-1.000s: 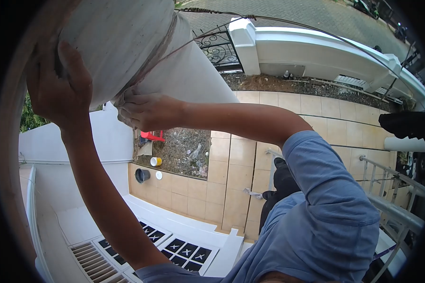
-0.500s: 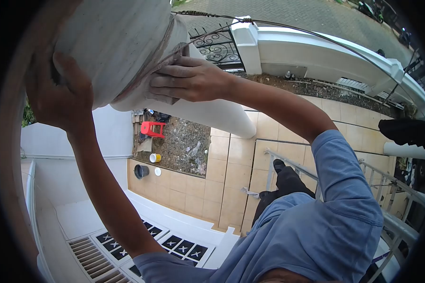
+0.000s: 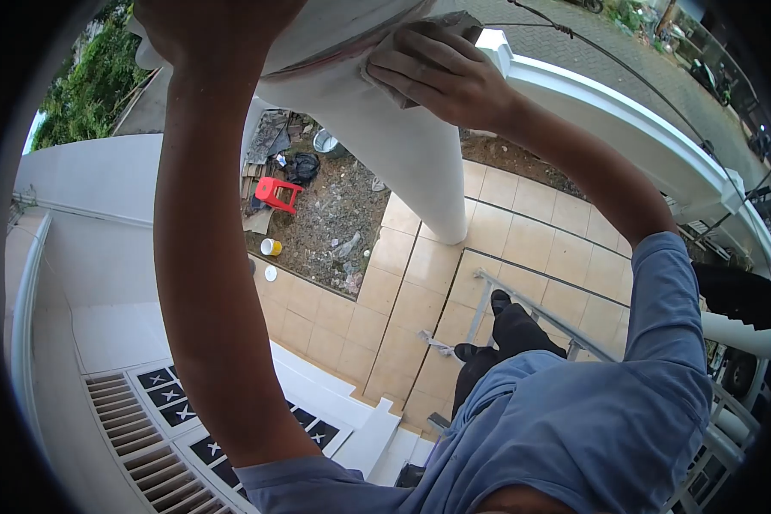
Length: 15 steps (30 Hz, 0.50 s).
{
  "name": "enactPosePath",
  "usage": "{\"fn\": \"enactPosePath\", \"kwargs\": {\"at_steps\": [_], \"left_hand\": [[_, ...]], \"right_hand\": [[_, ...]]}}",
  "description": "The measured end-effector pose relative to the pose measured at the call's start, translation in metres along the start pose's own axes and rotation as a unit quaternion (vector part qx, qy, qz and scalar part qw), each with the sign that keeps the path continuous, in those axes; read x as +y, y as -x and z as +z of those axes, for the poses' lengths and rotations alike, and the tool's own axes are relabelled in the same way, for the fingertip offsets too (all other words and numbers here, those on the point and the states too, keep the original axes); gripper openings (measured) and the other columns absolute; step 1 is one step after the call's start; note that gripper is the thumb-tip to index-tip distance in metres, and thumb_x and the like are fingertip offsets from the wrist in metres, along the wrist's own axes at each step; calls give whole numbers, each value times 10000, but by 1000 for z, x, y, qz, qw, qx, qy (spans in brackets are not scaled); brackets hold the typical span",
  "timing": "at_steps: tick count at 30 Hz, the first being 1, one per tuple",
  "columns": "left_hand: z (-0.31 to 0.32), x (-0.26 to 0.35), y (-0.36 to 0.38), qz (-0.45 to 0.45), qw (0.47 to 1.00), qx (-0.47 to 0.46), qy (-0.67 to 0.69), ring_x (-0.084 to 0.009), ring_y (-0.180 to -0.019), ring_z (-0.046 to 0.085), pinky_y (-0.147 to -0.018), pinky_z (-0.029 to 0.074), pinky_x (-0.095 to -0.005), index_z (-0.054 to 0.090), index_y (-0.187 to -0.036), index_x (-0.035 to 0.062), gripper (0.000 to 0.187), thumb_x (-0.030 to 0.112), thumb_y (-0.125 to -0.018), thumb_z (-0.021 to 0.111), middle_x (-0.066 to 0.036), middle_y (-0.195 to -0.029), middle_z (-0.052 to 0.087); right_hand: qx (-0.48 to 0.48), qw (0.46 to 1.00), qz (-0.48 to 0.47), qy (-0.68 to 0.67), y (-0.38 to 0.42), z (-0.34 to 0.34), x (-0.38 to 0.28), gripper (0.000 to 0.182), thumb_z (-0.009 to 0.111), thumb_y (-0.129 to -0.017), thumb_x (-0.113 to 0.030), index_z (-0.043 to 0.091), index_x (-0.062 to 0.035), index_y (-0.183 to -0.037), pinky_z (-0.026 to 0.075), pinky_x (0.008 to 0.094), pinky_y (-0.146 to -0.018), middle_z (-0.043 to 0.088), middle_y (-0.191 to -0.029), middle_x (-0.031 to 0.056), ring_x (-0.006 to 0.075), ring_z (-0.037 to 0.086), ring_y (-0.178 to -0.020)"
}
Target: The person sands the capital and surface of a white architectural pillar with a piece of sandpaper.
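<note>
A white round column rises from the tiled floor, with a wider part and a reddish-brown seam near its top. Against it, just below that seam, my right hand presses a greyish-brown folded sheet that looks like sandpaper. The fingers lie bent over the sheet, and its edges stick out around them. My left hand is raised at the top edge of the view, beside the column's wider upper part. Its fingers are cut off by the frame.
A metal ladder stands under me on beige tiles. Wire runs past the column toward a white boundary wall. Below lie a red stool, a yellow-and-white tub and a bucket by gravel.
My view has shifted, and the column now shows farther right. My right hand with the sheet appears higher and farther right. My left hand has gone up, its fingers leaving the view.
</note>
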<state>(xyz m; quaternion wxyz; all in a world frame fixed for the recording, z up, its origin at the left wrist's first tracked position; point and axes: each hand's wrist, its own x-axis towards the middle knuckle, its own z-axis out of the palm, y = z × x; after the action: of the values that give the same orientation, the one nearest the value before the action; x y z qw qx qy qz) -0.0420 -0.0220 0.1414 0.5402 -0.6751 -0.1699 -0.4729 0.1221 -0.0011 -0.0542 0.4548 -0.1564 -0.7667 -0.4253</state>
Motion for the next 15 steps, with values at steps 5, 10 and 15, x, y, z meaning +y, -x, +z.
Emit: {"fn": "enactPosePath", "kwargs": {"at_steps": [5, 10, 15], "left_hand": [[-3, -6, -5, -13, 999, -12, 42, -346, -788, 623, -721, 515, -388, 708, -964, -20, 185, 83, -844, 613, -179, -851, 599], [-22, 4, -15, -97, 981, -160, 47, -298, -743, 615, -685, 498, -360, 707, -982, -35, 197, 56, -836, 610, -158, -809, 578], [-14, -7, -2, -106, 977, -117, 140, -287, -706, 591, -633, 469, -347, 706, -981, -38, 193, 72, -851, 615, -148, -795, 569]], "right_hand": [[-315, 945, -55, 72, -98, 60, -99, 222, 651, -756, -242, 777, -115, -889, 446, 388, -1013, 695, -1012, 33, 259, 523, -1161], [-260, 963, -31, 66, -92, 63, -90, 151, 668, -770, -280, 766, -166, -786, 426, 368, -1029, 687, -1159, 3, 236, 500, -1241], [-62, 994, -78, -49, 12, -3, -2, 303, 665, -824, -309, 732, -208, -1102, 489, 284, -988, 594, -1360, -92, 115, 511, -1279]]}}
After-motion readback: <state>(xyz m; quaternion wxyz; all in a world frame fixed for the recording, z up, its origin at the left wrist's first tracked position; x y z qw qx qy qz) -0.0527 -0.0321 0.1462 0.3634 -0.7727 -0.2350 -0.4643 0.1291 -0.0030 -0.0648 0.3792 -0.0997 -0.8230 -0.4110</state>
